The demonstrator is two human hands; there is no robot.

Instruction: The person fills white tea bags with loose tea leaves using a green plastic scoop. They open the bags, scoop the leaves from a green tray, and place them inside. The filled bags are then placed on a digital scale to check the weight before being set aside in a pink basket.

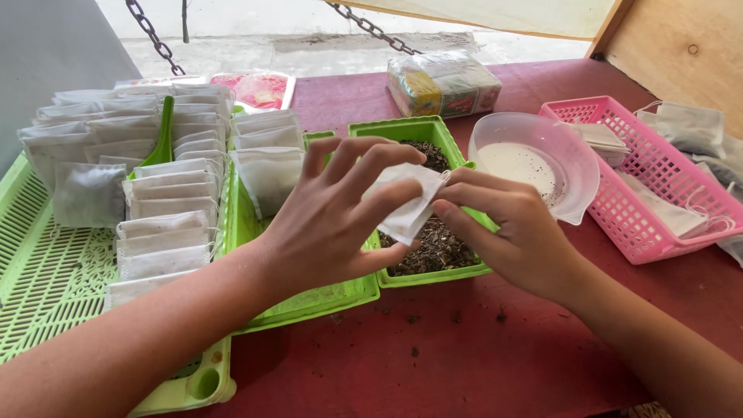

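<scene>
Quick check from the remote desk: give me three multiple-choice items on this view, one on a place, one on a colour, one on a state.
1. Where is the loose dark tea?
A pink basket
B green tub
C clear bowl

2. What colour is the basket at right?
A pink
B blue
C yellow

3. How is the white sachet held?
A lying flat on the table
B by the left hand alone
C between both hands, with the right hand too

Answers: 1 B, tea fills the green tub; 2 A, its lattice is pink; 3 C, fingers of both pinch it.

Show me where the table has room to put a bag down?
Bare red table lies in front of the green tub of tea leaves, between both forearms. It is crowded left on the green tray and right by the pink basket.
</scene>
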